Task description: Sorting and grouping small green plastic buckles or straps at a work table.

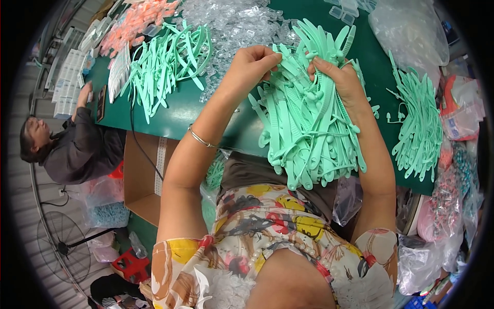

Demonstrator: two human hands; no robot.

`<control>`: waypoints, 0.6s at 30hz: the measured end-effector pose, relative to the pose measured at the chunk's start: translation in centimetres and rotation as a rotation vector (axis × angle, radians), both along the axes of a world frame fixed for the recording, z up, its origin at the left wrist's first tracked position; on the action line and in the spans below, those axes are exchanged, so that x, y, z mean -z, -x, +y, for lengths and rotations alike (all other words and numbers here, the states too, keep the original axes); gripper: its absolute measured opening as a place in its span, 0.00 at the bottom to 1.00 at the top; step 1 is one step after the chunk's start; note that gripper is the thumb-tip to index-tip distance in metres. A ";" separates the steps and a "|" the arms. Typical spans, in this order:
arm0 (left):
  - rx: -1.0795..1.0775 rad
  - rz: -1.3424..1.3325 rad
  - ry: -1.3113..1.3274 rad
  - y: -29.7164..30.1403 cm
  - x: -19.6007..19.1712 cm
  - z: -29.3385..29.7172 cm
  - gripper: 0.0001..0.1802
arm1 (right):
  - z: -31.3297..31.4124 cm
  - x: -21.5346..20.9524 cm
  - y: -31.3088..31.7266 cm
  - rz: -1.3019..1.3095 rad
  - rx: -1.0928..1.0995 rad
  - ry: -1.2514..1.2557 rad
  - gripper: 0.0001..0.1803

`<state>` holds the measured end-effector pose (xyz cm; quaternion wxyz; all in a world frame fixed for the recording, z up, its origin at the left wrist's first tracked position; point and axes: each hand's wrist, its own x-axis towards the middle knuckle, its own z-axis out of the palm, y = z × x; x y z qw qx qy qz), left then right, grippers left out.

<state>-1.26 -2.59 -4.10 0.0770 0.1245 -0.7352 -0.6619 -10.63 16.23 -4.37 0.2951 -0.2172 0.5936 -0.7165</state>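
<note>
A large heap of mint-green plastic straps (309, 134), with ridged bands and small knobs, lies in front of me and hangs over the table's near edge. Over its upper left side, my left hand (251, 66) is closed in a pinch at the end of a strap; its fingertips partly hide what they grip. My right hand (340, 80) is closed at the heap's upper right, thumb and fingers around a green strap. Other straps stick up beyond that hand.
Small clear plastic pieces (242, 26) cover the table's back. Left are another green strap pile (172, 64) and orange pieces (139, 20); right, more straps (419, 123) and a clear plastic bag (409, 31). A co-worker (77, 144) sits left, near a cardboard box (141, 180).
</note>
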 end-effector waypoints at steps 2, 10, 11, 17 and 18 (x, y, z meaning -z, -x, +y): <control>-0.017 0.008 0.021 -0.6 -0.3 -0.3 0.10 | 0.0 0.0 0.0 -0.005 -0.011 0.017 0.14; 0.104 -0.100 0.291 -5.4 -0.6 -3.2 0.08 | -0.1 -0.3 0.0 -0.068 -0.029 0.052 0.15; 0.100 -0.103 0.291 -6.1 -0.7 -3.6 0.08 | -0.1 -0.3 -0.1 -0.071 -0.033 0.052 0.15; 0.107 -0.178 0.648 -9.2 -0.6 -5.2 0.08 | 0.1 -0.9 -0.8 -0.147 0.006 0.045 0.16; 0.116 -0.152 0.677 -9.6 -0.5 -5.3 0.10 | 0.1 -0.7 -0.6 -0.142 -0.014 0.062 0.17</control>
